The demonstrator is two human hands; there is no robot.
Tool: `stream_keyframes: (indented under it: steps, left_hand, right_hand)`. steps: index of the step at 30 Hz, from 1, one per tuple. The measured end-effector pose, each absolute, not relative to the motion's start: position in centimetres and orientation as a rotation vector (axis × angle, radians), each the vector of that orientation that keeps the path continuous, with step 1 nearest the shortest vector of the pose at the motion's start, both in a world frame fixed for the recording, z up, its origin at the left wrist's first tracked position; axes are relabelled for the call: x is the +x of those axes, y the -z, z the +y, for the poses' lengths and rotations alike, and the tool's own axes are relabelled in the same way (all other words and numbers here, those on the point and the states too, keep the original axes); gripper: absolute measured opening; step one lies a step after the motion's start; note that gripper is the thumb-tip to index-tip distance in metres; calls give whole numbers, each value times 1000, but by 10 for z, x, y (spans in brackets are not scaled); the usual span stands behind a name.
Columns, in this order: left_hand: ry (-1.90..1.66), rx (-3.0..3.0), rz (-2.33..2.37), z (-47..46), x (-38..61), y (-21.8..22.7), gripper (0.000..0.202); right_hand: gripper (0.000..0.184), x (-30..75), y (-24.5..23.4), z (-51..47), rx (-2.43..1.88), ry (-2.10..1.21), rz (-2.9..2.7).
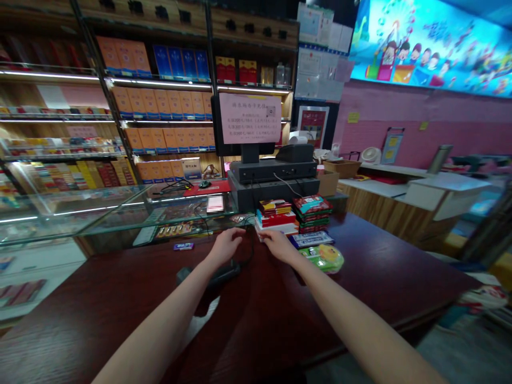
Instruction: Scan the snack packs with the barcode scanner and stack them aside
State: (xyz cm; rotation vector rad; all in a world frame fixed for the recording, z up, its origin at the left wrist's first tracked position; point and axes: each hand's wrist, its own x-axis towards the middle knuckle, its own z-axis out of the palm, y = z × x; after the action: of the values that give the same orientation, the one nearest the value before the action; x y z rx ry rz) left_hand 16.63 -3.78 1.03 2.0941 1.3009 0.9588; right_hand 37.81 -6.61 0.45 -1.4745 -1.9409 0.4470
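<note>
My left hand [228, 245] is over the dark wooden counter, palm down, its fingers reaching right with nothing in them. Beneath that forearm lies a black handheld device with a cable [224, 274], perhaps a barcode scanner. My right hand [277, 246] rests its fingers against the front left corner of a stack of red and white boxes [278, 217], without closing on them. Right of these is a pile of red and green packets [312, 214]. A dark blue pack [312, 239] and a green pack with a yellow figure [325, 257] lie in front.
Behind the stacks stands a cash register [276, 173] with a paper sign [250, 118] on its screen. A small purple pack [183, 246] lies left, near the glass display case [120, 213]. Shelves of boxes [168, 104] line the back. A white-topped counter [444, 186] is at right.
</note>
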Motion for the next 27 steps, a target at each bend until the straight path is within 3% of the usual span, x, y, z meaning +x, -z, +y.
stream_keyframes:
  steps: [27]
  left_hand:
    - [-1202, 1844, 1604, -29, -3, 7, 39]
  right_hand:
    - [39, 287, 18, -43, -1309, -624, -1868]
